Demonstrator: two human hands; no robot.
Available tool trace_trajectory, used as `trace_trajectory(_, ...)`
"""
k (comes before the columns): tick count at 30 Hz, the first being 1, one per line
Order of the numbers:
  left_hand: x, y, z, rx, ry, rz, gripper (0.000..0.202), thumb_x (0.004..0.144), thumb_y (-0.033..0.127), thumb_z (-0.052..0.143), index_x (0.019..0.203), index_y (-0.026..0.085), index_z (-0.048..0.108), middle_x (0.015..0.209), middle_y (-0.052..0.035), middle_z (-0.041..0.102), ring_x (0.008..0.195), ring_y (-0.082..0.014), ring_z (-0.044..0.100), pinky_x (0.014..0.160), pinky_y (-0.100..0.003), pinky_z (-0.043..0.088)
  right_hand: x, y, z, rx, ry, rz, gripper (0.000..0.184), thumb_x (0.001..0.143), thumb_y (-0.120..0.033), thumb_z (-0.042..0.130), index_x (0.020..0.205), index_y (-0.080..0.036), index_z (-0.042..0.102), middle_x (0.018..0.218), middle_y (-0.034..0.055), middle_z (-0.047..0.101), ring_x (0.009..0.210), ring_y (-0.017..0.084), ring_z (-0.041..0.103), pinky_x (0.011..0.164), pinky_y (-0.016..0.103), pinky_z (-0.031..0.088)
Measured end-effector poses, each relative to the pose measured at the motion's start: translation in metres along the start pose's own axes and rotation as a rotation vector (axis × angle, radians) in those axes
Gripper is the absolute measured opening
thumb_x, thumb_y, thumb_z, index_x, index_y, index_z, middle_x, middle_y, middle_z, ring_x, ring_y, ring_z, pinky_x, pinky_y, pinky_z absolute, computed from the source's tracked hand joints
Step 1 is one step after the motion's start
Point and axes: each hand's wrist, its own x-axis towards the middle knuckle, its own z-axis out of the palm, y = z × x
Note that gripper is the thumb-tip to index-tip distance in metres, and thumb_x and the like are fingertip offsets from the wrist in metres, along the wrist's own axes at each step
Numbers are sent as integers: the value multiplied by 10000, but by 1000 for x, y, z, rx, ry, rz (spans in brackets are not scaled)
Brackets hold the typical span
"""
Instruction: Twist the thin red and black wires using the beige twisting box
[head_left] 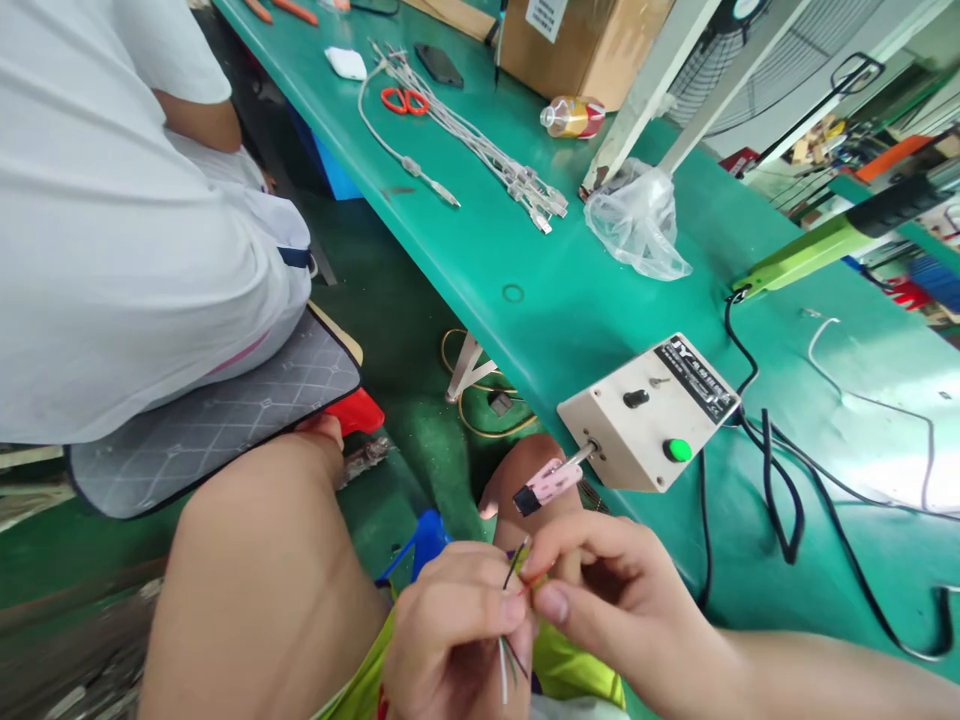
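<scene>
Both your hands are pinching the thin wires (pixel 516 575), left hand (pixel 450 640) at 7 o'clock, right hand (pixel 615 590) opposite, sorting strands; next they'd likely need feeding into the clip (pixel 547 485) at 12 o'clock.

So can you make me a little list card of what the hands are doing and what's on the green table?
left hand: pinches a bunch of thin wires
right hand: fingertips pinch the same wires at their upper ends
small box: beige, green button, black knob, at the table edge, pink clip on its rod
green table: bears the box and the rest
white cables: lie in a bundle
scissors: orange handles, beside the cables
plastic bag: clear, crumpled
bottle: lies on its side
other person: seated at left, white shirt
</scene>
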Motion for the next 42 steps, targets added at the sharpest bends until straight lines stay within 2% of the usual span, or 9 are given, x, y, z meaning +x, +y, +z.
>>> trace_trajectory(3, 4, -2, -6, -17, -127, 89, 41, 1052, 269, 698, 1016, 251, 704, 621, 45, 713, 426, -141, 646, 546, -287, 619, 4, -2, 0, 187, -63, 36, 53, 997, -260, 934, 977, -244, 887, 646, -73, 519, 581, 92, 378, 586, 200, 428)
trace_trajectory(6, 6, -4, -9, -63, -228, 93, 190, 1107, 413, 644, 1044, 244, 704, 654, 31, 756, 477, -152, 687, 610, -300, 635, 7, -2, -2, 264, -91, 53, 39, 999, -241, 935, 979, -240, 901, 637, -68, 555, 572, 83, 409, 605, 192, 459)
trace_trajectory(13, 6, -7, -6, -24, -247, 99, 155, 1107, 325, 648, 988, 232, 687, 625, 53, 728, 472, -138, 700, 616, -275, 629, 14, -4, -4, 258, -66, 35, 159, 972, -321, 956, 931, -209, 851, 592, -56, 611, 539, 101, 502, 648, 248, 542)
trace_trajectory(22, 4, -7, -13, 36, -252, 37, 97, 1083, 270, 631, 1042, 256, 717, 676, 4, 787, 518, -184, 754, 561, -276, 650, 10, -3, -12, -143, 29, -3, 414, 1031, -547, 855, 851, -181, 783, 637, -19, 603, 544, 109, 410, 504, 247, 335)
trace_trajectory(24, 5, -6, -15, 66, -265, 54, 74, 1042, 214, 658, 1049, 249, 723, 716, -6, 815, 543, -189, 778, 570, -272, 662, 6, -2, -14, -263, 33, -112, 410, 1086, -496, 788, 818, -187, 770, 624, -21, 577, 547, 118, 419, 506, 257, 334)
trace_trajectory(27, 7, -4, -17, 136, -259, 89, 128, 979, 133, 699, 1050, 234, 732, 745, 1, 826, 578, -179, 797, 587, -250, 663, 3, -1, -15, -363, 3, -371, 83, 1051, -289, 804, 997, -233, 831, 599, -64, 522, 505, 109, 402, 480, 246, 313)
trace_trajectory(30, 11, -3, -16, 174, -278, 114, 108, 1009, 145, 710, 1074, 227, 738, 759, 11, 830, 589, -157, 796, 594, -228, 653, 5, 0, -15, -367, -54, -501, 257, 965, -197, 872, 1203, -292, 855, 611, -89, 505, 480, 100, 402, 450, 226, 307)
trace_trajectory(35, 15, 0, -12, 178, -328, 156, 68, 1037, 145, 703, 1048, 212, 710, 705, 22, 790, 556, -141, 780, 595, -214, 636, 10, -1, -15, -341, -53, -482, 137, 976, -230, 914, 1101, -285, 899, 592, -71, 552, 504, 125, 517, 523, 239, 460)
trace_trajectory(42, 11, 4, -13, 232, -245, 100, 158, 1147, 337, 639, 1081, 230, 734, 725, -6, 810, 602, -166, 809, 593, -227, 669, 9, 0, -18, -259, -42, -387, 153, 973, -213, 912, 1085, -311, 947, 563, -63, 553, 498, 125, 492, 502, 256, 417)
